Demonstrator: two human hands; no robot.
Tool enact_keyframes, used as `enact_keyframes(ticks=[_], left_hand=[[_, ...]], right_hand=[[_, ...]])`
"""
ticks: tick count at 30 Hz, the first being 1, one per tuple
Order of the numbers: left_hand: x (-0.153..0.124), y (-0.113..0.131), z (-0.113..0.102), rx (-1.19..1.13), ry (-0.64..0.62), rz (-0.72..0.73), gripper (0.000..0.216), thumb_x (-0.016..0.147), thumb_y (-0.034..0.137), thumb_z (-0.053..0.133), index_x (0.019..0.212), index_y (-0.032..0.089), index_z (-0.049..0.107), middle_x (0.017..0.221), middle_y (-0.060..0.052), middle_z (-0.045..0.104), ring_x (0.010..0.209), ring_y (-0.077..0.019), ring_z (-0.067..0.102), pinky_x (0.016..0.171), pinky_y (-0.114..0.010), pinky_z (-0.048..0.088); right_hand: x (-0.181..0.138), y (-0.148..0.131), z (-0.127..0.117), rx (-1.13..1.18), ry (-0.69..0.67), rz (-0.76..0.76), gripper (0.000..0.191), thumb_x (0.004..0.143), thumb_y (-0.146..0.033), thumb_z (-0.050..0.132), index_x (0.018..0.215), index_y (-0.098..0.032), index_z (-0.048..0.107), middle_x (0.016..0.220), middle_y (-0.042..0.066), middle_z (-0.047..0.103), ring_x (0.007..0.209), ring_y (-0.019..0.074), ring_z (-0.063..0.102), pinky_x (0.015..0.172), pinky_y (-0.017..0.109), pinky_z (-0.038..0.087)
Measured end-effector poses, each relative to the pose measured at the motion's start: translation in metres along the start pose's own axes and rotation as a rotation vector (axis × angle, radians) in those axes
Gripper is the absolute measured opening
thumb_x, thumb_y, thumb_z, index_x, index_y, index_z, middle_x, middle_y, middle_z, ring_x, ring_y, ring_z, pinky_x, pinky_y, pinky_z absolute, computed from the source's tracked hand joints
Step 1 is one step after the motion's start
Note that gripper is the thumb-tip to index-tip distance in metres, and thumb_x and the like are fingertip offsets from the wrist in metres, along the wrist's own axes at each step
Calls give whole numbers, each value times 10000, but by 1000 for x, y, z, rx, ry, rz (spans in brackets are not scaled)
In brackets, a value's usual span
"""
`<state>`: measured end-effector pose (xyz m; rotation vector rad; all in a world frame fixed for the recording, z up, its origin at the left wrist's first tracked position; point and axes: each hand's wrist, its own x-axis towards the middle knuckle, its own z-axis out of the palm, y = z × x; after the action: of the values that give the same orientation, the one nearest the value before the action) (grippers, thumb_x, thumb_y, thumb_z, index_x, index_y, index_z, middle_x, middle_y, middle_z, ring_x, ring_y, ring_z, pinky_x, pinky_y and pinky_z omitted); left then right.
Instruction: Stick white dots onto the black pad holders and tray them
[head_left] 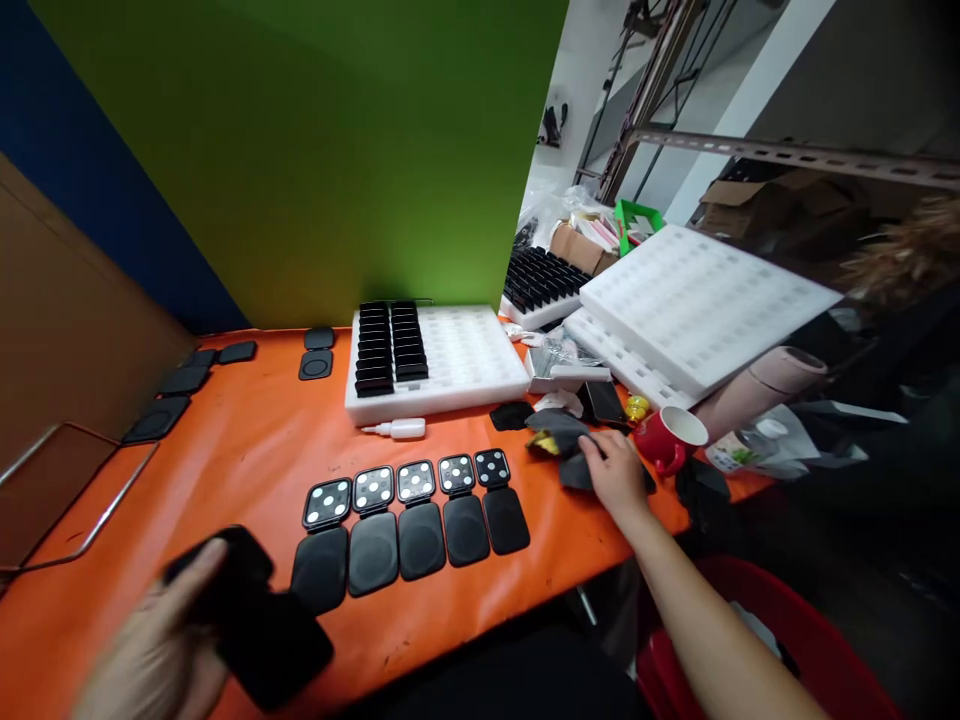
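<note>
At the lower left my left hand [176, 620] grips a black folding pad [274, 635], two hinged square panels resembling a folding wireless charger; both are smeared by motion. My right hand [616, 472] is closed on a dark grey cloth [574, 470] that lies bunched on the orange table. A bit of yellow shows in the cloth's folds. Between my hands lies a row of several similar opened pads [424, 540], their upper panels carrying white dots and their lower panels plain black.
Behind the row, a white foam tray [472, 350] holds two columns of black pads, with a small white bottle [407, 429] before it. A red mug [664, 440] stands right of the cloth. More pads [316, 363] lie far left, near a metal wire frame [90, 540].
</note>
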<state>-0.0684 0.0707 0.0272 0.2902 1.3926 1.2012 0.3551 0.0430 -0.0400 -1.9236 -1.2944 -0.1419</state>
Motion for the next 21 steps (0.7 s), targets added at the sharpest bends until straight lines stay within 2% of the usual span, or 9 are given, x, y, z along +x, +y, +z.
enact_keyframes(ticks=[3,7,9,12,15,17,18,19,21], left_hand=[[-29,-44,19,7,-270,-233,327,698,154,635,1020,189,591,744,-2,693,621,-184,655,549,-282,542],[-59,-103,23,112,-353,-609,340,683,213,681,1003,122,608,786,-75,706,706,-232,670,624,-324,544],[-66,-114,23,79,-410,-733,357,718,259,653,1026,86,599,940,-123,690,840,-263,653,740,-374,526],[-64,-110,28,-57,-431,-802,346,763,291,607,1037,80,597,997,-107,677,876,-235,644,869,-400,466],[-55,-98,40,-201,-534,-751,374,813,350,528,1031,56,604,915,-106,696,823,-203,653,893,-359,443],[-53,-94,50,-271,-660,-701,456,840,414,452,1121,72,564,987,-122,676,919,-227,626,934,-375,402],[-53,-93,55,-302,-712,-666,489,847,443,417,1173,97,531,1046,-121,655,988,-239,596,962,-385,371],[-54,-93,59,-333,-757,-622,525,844,481,391,1216,126,497,1101,-115,630,1055,-248,558,988,-392,337],[-58,-95,64,-384,-820,-512,604,818,566,358,1268,173,445,1192,-97,578,1162,-258,467,1030,-392,272]], right_hand=[[-1,-1,-19,187,203,135,320,810,-417,454,880,-152,620,903,81,583,874,200,534,811,362,412],[-11,-18,-44,841,250,549,246,741,-405,571,852,-191,617,812,18,637,748,171,603,732,336,469],[-18,-32,-52,1017,215,677,203,711,-386,617,795,-202,623,755,-2,650,681,156,614,683,310,488],[-33,-59,-62,1063,168,704,189,735,-387,603,794,-209,629,737,1,661,658,163,624,640,312,508],[-60,-95,-64,938,-108,462,187,816,-353,516,859,-211,631,781,31,673,711,187,633,660,346,517],[-84,-123,-57,794,-398,56,176,821,-303,519,940,-230,626,907,43,670,861,201,614,780,373,493],[-97,-136,-50,740,-522,-238,211,789,-318,560,980,-250,619,983,38,659,967,223,578,859,406,455],[-109,-147,-41,660,-593,-432,287,758,-362,593,1030,-270,598,1101,29,620,1097,257,501,949,462,376],[-126,-162,-20,530,-571,-546,462,762,-415,571,1186,-249,496,1284,51,486,1249,296,322,1026,527,235]])
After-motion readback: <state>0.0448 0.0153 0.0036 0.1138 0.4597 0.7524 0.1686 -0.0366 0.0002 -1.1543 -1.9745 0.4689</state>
